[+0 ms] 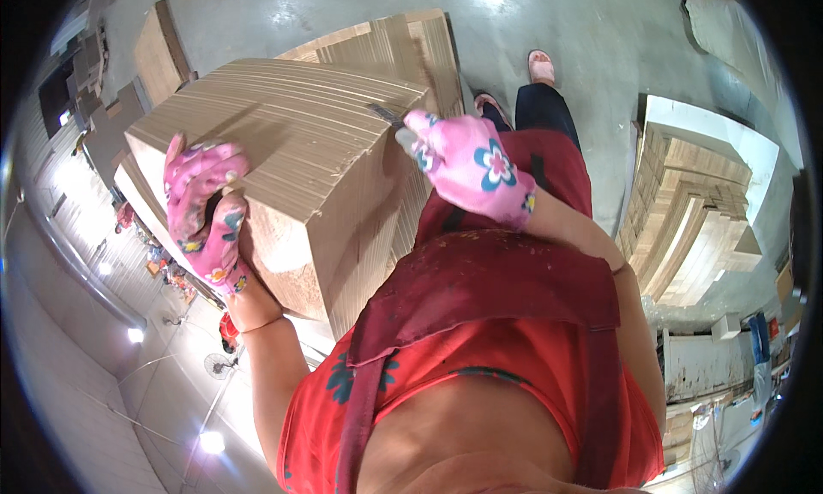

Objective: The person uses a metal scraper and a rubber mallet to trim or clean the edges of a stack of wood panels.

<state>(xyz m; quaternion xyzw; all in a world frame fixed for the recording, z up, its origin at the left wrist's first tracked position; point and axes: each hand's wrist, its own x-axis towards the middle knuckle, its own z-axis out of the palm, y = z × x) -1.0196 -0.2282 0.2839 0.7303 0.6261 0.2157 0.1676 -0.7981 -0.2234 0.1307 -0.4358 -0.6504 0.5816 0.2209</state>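
Note:
A tall block of stacked wooden panels (276,118) stands before me, its top marked by many parallel panel edges. My left hand (204,205), in a pink flowered glove, rests at the stack's left corner. Its fingers are bent and apart from the thumb, and nothing shows between them. My right hand (472,166), gloved alike, is closed around a small flat dark blade (386,115) at the stack's right top edge. The blade's tip lies over the panel edges; its handle is mostly hidden in the glove. Small splinters show along the near top edge.
More wooden panels (411,50) stand behind the block. On the right floor lies a pile of wooden boards (694,217) on a white sheet (714,124). Another panel stack (161,54) stands at the far left. My feet (541,66) are on the grey floor (578,18).

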